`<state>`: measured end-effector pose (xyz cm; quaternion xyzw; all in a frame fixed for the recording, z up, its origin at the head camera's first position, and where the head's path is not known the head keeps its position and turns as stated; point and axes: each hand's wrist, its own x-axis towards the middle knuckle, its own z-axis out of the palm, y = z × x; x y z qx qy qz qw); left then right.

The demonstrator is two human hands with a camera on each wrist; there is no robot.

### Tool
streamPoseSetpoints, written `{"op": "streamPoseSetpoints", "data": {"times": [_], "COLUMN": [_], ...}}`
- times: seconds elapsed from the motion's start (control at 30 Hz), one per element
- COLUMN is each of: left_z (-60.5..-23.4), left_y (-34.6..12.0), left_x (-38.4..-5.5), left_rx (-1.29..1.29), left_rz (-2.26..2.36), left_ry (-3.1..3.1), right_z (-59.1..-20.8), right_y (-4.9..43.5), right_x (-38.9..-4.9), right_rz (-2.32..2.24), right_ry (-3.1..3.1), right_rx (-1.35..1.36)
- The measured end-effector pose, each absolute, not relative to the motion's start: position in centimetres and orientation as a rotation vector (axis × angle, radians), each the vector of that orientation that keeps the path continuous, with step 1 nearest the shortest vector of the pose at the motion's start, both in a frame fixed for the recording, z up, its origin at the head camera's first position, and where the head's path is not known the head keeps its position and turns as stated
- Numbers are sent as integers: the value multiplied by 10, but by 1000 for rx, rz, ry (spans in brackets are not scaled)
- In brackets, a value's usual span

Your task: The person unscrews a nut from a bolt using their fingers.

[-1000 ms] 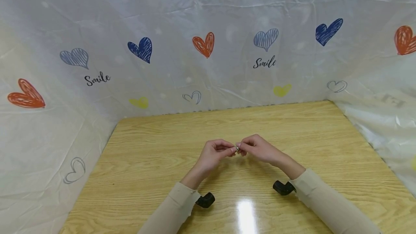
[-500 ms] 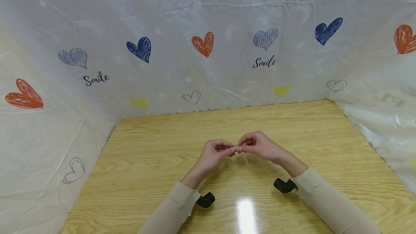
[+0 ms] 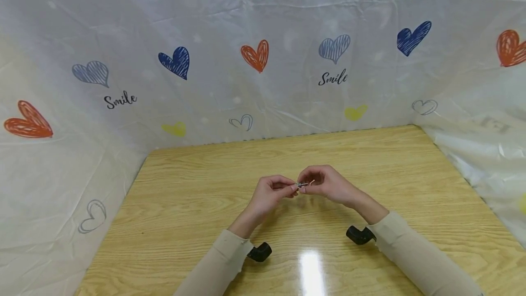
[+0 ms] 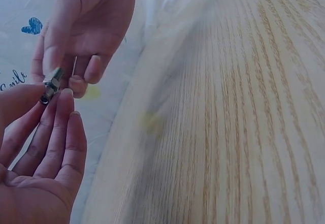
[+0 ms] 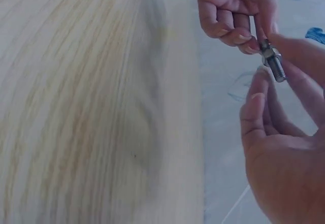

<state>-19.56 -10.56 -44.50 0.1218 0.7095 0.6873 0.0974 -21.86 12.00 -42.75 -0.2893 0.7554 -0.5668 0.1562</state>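
Note:
A small metal bolt (image 5: 277, 70) with a hex nut (image 5: 267, 54) on it is held between both hands above the table. My left hand (image 3: 269, 198) pinches the bolt at its head end; the round end with a dark hole shows in the left wrist view. My right hand (image 3: 330, 188) has thumb and forefinger at the nut from the other side, and the threaded end sticks out between them. The other fingers of the right hand are loosely bent. In the right wrist view the head end of the bolt is hidden by the left fingers (image 5: 231, 28).
The wood-grain table (image 3: 197, 223) stretches around both hands. A whitish sheet printed with hearts and "Smile" (image 3: 263, 104) hangs along the back and sides. Black wrist mounts (image 3: 260, 252) sit under both sleeves.
The right fingers have shifted on the fastener and spread a little, with the hand slightly higher; the bolt's shaft now shows between them. The left hand has stayed almost still.

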Motion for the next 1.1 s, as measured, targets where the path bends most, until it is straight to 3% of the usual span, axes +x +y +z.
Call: {"op": "streamPoseSetpoints", "data": {"times": [0.3, 1.1], "left_z": [-443, -444], "left_y": [-107, -110], "left_x": [-195, -193], "left_rx": [372, 330], "left_rz": [2032, 2012], "left_ry": [2122, 2095], "right_z": [-427, -429], "right_y": [117, 118], "right_x": [-219, -219], "right_rz": [-1453, -1581], "right_ry": [2263, 2100], "right_rx": [-753, -747]}}
